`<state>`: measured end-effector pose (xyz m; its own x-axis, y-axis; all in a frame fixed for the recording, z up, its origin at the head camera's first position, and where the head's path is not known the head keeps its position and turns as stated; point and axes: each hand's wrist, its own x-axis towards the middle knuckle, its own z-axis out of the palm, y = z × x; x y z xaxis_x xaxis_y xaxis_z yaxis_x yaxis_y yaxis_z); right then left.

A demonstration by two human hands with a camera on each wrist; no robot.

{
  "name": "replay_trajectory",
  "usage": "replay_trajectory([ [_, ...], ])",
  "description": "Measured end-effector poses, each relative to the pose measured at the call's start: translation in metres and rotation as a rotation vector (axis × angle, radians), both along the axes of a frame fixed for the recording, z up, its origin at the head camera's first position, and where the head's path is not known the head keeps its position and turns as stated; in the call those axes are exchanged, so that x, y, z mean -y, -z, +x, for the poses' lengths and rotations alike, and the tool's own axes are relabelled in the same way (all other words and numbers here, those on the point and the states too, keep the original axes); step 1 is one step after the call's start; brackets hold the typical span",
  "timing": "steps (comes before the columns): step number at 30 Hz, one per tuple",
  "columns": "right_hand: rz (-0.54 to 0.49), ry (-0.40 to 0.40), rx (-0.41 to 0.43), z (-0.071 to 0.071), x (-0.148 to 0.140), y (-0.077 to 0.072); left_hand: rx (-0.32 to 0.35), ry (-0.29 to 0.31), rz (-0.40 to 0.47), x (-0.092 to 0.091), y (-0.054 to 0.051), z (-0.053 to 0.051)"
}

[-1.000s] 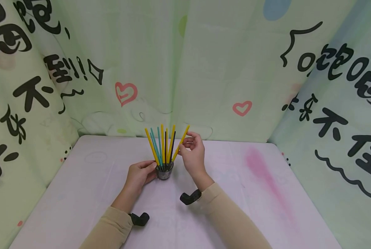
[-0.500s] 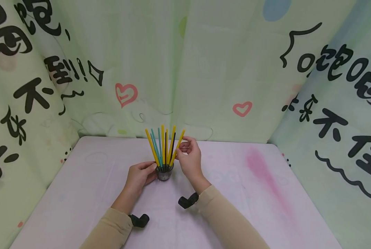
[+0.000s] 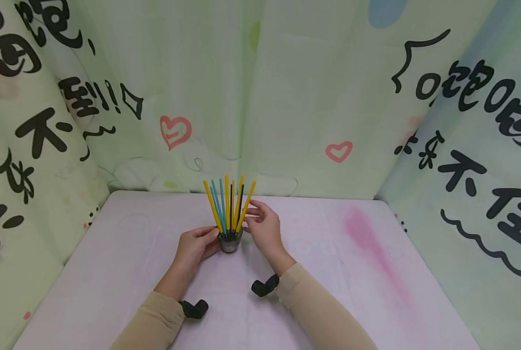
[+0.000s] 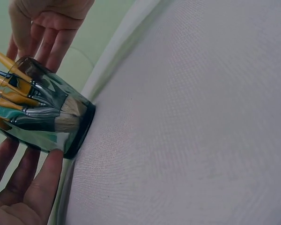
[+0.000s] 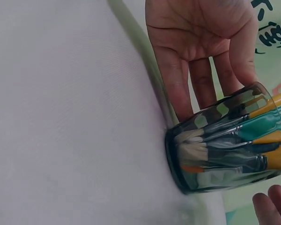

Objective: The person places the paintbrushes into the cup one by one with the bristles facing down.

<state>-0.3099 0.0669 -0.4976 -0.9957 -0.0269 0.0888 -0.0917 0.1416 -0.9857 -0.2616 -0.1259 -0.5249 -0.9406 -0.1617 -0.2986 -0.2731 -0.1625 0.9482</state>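
A small, dark-tinted glass cup [image 3: 230, 245] stands on the table, holding several paintbrushes [image 3: 228, 204] with yellow, teal and black handles. Their bristles point down and show through the cup wall in both wrist views. My left hand [image 3: 195, 245] holds the cup from its left side, thumb near the rim and fingers along the wall. Close to the right of the cup, my right hand [image 3: 265, 228] has loosely bent fingers beside the rightmost yellow-handled paintbrush [image 3: 247, 206], which leans right. No brush shows between its fingers in the left wrist view.
A pale pink-white cloth covers the table [image 3: 330, 282], with a pink streak at right. Pale green curtains [image 3: 295, 97] printed with black writing and hearts hang behind and at both sides. Black straps with stubby mounts circle both wrists.
My right hand has moved down and left, lowering the rightmost yellow-handled paintbrush into the cup, and its fingers have loosened from the handle. My left hand stays on the cup.
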Motion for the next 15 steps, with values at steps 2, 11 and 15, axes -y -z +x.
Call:
replay_trajectory([
  [2, 0.011, -0.008, 0.009, 0.001, -0.002, 0.002, 0.003, 0.007, 0.001, 0.001, 0.000, 0.000],
  [11, 0.067, -0.041, 0.031, 0.006, -0.016, 0.008, 0.000, 0.023, 0.020, 0.005, 0.002, 0.000],
  [15, 0.140, -0.049, 0.011, 0.008, -0.022, 0.009, 0.024, 0.029, -0.016, 0.008, 0.002, 0.000],
])
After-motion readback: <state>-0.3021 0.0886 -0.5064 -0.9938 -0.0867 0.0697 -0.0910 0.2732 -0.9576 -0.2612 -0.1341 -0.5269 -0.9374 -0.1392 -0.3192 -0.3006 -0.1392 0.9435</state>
